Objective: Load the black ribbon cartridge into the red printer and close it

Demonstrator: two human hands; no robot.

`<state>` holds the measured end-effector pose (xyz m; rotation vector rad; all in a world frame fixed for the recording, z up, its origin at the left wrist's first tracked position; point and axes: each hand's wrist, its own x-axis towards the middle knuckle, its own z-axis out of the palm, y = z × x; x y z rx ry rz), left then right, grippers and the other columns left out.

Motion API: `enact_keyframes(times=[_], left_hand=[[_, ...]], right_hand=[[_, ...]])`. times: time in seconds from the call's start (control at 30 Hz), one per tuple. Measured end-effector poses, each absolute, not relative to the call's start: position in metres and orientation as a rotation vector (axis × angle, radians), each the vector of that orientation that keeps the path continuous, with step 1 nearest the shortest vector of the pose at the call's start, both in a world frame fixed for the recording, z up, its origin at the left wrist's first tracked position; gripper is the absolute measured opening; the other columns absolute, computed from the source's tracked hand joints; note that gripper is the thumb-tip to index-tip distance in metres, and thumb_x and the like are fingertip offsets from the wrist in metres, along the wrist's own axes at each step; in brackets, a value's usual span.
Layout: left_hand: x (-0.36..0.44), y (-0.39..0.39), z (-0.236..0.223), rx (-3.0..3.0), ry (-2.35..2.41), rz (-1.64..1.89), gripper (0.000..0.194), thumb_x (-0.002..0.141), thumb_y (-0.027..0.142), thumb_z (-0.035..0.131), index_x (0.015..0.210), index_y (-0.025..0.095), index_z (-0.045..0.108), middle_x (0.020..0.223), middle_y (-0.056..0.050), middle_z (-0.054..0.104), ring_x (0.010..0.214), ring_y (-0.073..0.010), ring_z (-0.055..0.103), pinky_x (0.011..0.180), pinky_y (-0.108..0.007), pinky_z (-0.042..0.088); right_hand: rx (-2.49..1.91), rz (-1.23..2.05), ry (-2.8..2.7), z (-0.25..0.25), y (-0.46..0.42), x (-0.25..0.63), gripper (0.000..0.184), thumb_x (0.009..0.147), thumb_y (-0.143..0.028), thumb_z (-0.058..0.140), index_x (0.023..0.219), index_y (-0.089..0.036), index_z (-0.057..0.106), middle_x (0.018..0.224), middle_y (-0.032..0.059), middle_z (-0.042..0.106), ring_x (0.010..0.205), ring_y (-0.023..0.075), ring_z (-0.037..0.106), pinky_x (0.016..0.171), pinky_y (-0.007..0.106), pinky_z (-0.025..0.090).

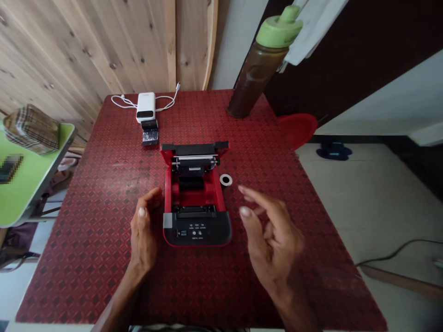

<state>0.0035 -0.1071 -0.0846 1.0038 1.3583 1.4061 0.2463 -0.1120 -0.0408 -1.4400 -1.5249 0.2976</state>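
Observation:
A red and black label printer [197, 228] sits on the table with its lid raised at the back, so its red inner compartment shows. My left hand [143, 230] rests by its left side, thumb up, fingers curving toward the casing; whether they touch it I cannot tell. To the right of the printer hovers my right hand [273, 235], thumb and forefinger apart with nothing between them. Beside the printer's right wall lies a small roll with a white ring-shaped face [226, 177] and a dark core.
The table [114, 212] has a red patterned top. At its back stand a white power bank [146, 103] with a white cable [168, 103], a crumpled black wrapper [150, 133] and a tall brown bottle [258, 69] with a green lid. A red stool [299, 127] is beyond the right edge.

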Motion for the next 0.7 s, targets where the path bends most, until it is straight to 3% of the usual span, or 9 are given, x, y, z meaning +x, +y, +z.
enact_keyframes(times=[0.2, 0.43, 0.6, 0.7], left_hand=[[0.003, -0.107, -0.077, 0.925, 1.365, 1.365, 0.077, 0.110, 0.084, 0.047, 0.149, 0.023, 0.073, 0.150, -0.018, 0.077, 0.138, -0.0389, 0.075, 0.116, -0.058, 0.061], [0.001, -0.106, -0.072, 0.961, 1.377, 1.319, 0.076, 0.111, 0.084, 0.045, 0.147, 0.024, 0.075, 0.148, -0.018, 0.078, 0.139, -0.0386, 0.074, 0.116, -0.058, 0.061], [0.000, -0.107, -0.071, 0.956, 1.364, 1.308, 0.074, 0.113, 0.081, 0.044, 0.148, 0.024, 0.075, 0.150, -0.018, 0.077, 0.140, -0.0389, 0.073, 0.118, -0.060, 0.060], [-0.002, -0.108, -0.070, 0.941, 1.372, 1.304, 0.073, 0.113, 0.081, 0.044, 0.147, 0.024, 0.074, 0.150, -0.017, 0.077, 0.139, -0.0386, 0.074, 0.118, -0.060, 0.058]], right_hand=[[-1.378, 0.279, -1.814, -0.002, -0.050, 0.227, 0.025, 0.109, -0.035, 0.073, 0.130, -0.020, 0.075, 0.121, 0.0120, 0.085, 0.117, 0.0312, 0.078, 0.104, 0.051, 0.066], [-1.486, 0.336, -1.666, -0.009, -0.056, 0.213, 0.015, 0.107, -0.031, 0.074, 0.120, -0.025, 0.077, 0.116, 0.0084, 0.083, 0.112, 0.0301, 0.074, 0.100, 0.050, 0.062], [-1.486, 0.386, -1.704, -0.018, -0.044, 0.207, 0.023, 0.101, -0.033, 0.082, 0.122, -0.023, 0.083, 0.113, 0.0095, 0.078, 0.108, 0.0314, 0.069, 0.101, 0.053, 0.059], [-1.472, 0.438, -1.685, -0.020, -0.039, 0.205, 0.015, 0.100, -0.031, 0.081, 0.114, -0.026, 0.085, 0.114, 0.0090, 0.078, 0.111, 0.0314, 0.069, 0.102, 0.054, 0.058]])
